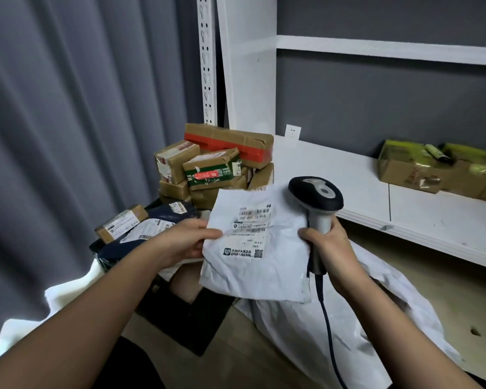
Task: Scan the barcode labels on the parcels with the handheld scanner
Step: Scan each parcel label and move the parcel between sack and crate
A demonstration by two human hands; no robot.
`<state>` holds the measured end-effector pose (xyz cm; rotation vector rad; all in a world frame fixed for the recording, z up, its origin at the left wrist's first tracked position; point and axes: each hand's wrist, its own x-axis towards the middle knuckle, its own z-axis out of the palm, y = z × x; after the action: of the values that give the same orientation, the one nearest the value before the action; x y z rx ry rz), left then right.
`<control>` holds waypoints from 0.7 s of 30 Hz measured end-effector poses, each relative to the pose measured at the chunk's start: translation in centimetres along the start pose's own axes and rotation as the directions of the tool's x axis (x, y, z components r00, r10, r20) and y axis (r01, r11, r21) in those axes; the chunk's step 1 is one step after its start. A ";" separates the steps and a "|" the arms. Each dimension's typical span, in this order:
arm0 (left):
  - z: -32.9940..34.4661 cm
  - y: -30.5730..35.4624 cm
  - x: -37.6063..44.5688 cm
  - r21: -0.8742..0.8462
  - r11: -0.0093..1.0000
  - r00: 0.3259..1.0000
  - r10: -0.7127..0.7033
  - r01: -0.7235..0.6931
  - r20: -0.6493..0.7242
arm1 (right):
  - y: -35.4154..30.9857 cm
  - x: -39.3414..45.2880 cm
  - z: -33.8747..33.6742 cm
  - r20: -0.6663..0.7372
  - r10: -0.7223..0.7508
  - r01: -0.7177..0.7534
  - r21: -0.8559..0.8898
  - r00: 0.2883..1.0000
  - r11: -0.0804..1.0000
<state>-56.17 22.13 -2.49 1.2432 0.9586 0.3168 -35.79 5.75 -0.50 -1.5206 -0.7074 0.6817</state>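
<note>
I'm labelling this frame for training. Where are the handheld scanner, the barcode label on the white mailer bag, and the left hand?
handheld scanner (317, 193), head view, on its black head.
barcode label (254, 213), head view, on its barcode stripes.
left hand (187, 240), head view, on the hand's back.

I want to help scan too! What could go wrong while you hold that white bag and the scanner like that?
The white bag is crinkled across its barcode label, so the scanner might misread it. The right hand grips the scanner while its fingers also touch the bag's edge, and the left hand pinches only the other edge, so the floppy bag could slip or fold. The scanner's cable hangs down over the plastic bags, where it might snag.
</note>
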 end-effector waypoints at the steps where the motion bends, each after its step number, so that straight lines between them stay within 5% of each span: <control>1: 0.1 0.0 0.2 0.022 0.999 0.999 0.038 -0.037 -0.018 | 0.2 -0.1 0.0 -0.025 -0.027 0.027 -0.013 0.999 1.000; 7: 0.3 -0.3 1.2 -0.010 0.954 0.886 0.275 -0.300 -0.374 | 0.1 -0.8 0.2 -0.141 -0.149 0.151 0.003 0.979 0.989; 14: 1.1 -0.7 2.0 0.038 0.907 0.756 0.373 -0.420 -0.538 | -0.1 -3.0 2.5 0.211 -0.079 0.058 0.106 0.974 0.993; 21: 2.2 -0.3 2.0 -0.095 0.879 0.737 0.328 -0.467 -0.590 | 0.3 -3.4 4.0 0.284 -0.032 -0.014 0.156 0.958 0.988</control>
<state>-53.39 21.96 -3.67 1.1414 1.0946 1.1692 -41.05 5.60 -0.97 -1.2863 -0.8562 0.9411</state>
